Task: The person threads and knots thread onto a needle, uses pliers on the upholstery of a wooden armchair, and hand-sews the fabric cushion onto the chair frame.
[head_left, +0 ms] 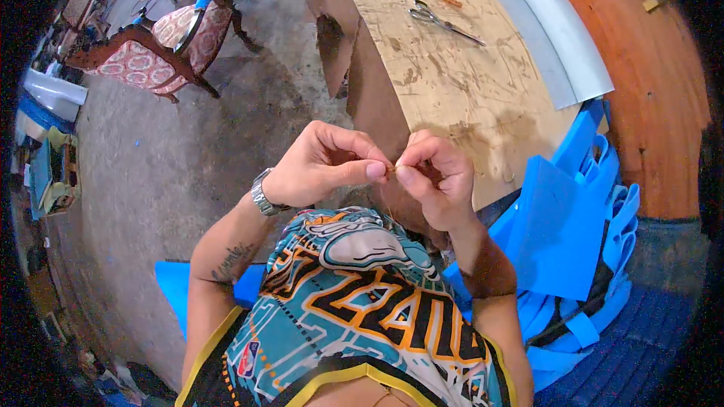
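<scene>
In front of my chest, my left hand [323, 167] and my right hand [439, 179] meet fingertip to fingertip. Each is closed in a pinch between thumb and forefinger. Between the tips shows a thin orange-brown thread [391, 169], and a fine strand seems to hang below it. The fingers hide most of it, so I cannot tell whether a knot or needle is there. Beyond my right hand, on the worktable [467, 98], lie metal scissors [446, 23] with closed blades. A small orange bundle of thread or cord [449, 0] rests near their handles.
Blue foam sheets and strips [558, 226] are heaped at my right, against the table's near end. A pale grey roll of material [562, 30] runs along the table's right side. A carved wooden armchair with patterned upholstery [136, 68] stands on the floor at far left.
</scene>
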A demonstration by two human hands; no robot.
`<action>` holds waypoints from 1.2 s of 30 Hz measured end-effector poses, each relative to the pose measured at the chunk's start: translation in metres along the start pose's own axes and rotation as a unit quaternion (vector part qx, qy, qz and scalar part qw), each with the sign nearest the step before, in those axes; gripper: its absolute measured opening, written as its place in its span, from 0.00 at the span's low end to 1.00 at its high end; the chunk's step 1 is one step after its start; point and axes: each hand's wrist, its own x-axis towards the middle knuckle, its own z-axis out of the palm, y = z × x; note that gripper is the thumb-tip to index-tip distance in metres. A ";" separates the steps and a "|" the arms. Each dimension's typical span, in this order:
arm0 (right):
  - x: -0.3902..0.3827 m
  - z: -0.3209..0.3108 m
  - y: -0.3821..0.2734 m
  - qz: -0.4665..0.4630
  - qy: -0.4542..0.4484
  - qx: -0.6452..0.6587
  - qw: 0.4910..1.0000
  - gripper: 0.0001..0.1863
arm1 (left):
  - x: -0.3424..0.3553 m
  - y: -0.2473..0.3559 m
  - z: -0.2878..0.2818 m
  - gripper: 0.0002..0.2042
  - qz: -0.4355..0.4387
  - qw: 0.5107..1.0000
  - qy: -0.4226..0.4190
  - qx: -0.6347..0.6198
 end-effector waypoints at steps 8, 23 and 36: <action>-0.001 -0.001 0.000 -0.027 -0.005 -0.063 0.998 0.03 | -0.001 -0.008 -0.005 0.03 -0.005 1.000 0.009 -0.026; -0.002 0.006 -0.008 0.043 0.030 -0.041 0.998 0.06 | -0.004 -0.017 -0.001 0.06 -0.019 0.991 0.062 -0.120; -0.001 0.011 -0.003 0.059 0.067 -0.063 0.994 0.04 | -0.005 -0.010 0.007 0.06 -0.016 0.991 0.068 -0.113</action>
